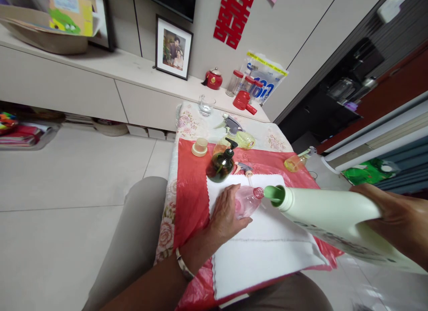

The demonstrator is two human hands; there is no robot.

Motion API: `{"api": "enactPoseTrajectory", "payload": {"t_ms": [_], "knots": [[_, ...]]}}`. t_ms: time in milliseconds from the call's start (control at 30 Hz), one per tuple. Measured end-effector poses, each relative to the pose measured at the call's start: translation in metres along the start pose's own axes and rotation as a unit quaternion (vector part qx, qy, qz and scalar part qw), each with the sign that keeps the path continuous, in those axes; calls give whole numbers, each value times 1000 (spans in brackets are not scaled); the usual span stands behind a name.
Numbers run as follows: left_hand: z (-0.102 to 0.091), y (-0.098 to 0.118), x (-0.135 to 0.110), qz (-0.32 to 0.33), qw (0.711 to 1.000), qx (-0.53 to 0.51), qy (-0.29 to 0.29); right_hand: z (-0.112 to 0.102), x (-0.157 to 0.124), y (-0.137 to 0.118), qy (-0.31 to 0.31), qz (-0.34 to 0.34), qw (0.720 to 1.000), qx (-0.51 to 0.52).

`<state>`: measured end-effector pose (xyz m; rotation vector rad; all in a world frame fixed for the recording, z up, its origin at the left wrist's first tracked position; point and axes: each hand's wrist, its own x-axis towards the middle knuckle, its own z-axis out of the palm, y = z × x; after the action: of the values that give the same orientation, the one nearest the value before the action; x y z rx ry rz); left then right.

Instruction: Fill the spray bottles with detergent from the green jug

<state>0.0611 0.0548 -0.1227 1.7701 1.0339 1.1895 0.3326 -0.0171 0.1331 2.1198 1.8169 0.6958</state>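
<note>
My left hand (225, 213) is wrapped round a small clear pink bottle (247, 199) that stands uncapped on a white cloth (264, 248). My right hand (397, 222) holds a large pale green jug (334, 217) tipped on its side. The jug's green spout (274, 194) sits right at the pink bottle's open neck. A loose spray head (245, 169) lies just behind the bottle.
The cloth lies on a red plastic sheet (190, 195) over a small flowered table. A dark green pump bottle (220, 165), a yellow spray bottle (239, 137), a cream lid (199, 147), an orange bottle (296, 161) and a glass (205, 106) stand further back. My knee (140, 222) is at the left.
</note>
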Motion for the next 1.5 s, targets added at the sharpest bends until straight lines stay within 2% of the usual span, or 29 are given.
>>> {"api": "enactPoseTrajectory", "payload": {"t_ms": [167, 267, 400, 633, 767, 1000, 1400, 1500], "knots": [[-1, 0, 0, 1, 1000, 1, -4, -9, 1, -7, -37, -1, 999, -25], [-1, 0, 0, -4, 1000, -3, -7, -10, 0, -10, -12, -5, 1000, -24], [-2, 1, 0, -5, 1000, -3, -8, -7, 1, -7, -8, -6, 999, -31], [-2, 1, 0, -4, 1000, -5, -9, -6, 4, 0, -35, -6, 999, -16], [-1, 1, 0, -6, 1000, -6, -6, -3, 4, 0, -21, -22, 999, -21], [-1, 0, 0, -5, 1000, -11, -7, -1, 4, 1, -22, -7, 998, -50], [-2, 1, 1, -13, 1000, -8, -11, -5, 3, 0, -38, 5, 999, -30], [-2, 2, 1, -12, 1000, -7, -15, -6, 3, 0, -20, 1, 999, -28]]}}
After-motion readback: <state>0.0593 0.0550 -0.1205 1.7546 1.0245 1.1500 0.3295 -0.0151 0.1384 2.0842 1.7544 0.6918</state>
